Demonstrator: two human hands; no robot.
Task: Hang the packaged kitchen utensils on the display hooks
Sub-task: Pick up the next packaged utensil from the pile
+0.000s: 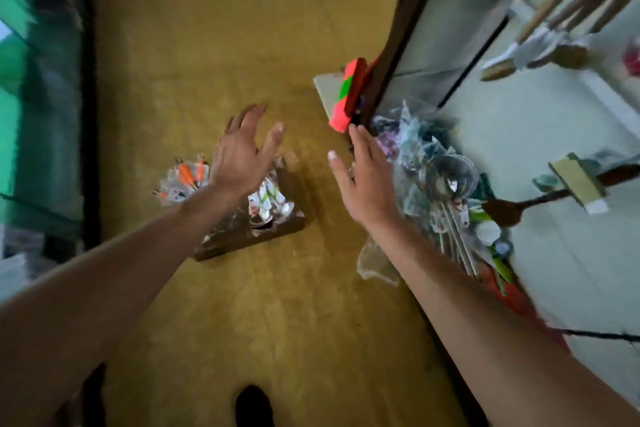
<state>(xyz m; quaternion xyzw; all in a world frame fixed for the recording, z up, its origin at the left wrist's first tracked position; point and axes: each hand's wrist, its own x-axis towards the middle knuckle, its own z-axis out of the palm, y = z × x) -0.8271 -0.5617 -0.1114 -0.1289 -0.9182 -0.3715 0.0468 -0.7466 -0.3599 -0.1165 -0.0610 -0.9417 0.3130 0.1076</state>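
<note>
Below the left hand (242,152), toward its five o'clock, packaged utensils (266,201) lie on a brown board (242,239). At three o'clock, the right hand (363,184) hovers beside a second heap (446,184). Both hands are spread and hold nothing. This looks like the pick-up step; next, one pack needs pinching.

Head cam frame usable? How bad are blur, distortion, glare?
Head view: motion blur throughout, worst along the left edge and on the hanging wooden utensils top right; left hand and right hand soft but readable; wide-angle bend in the dark shelf frame; light dim and even, no strong glare.
</note>
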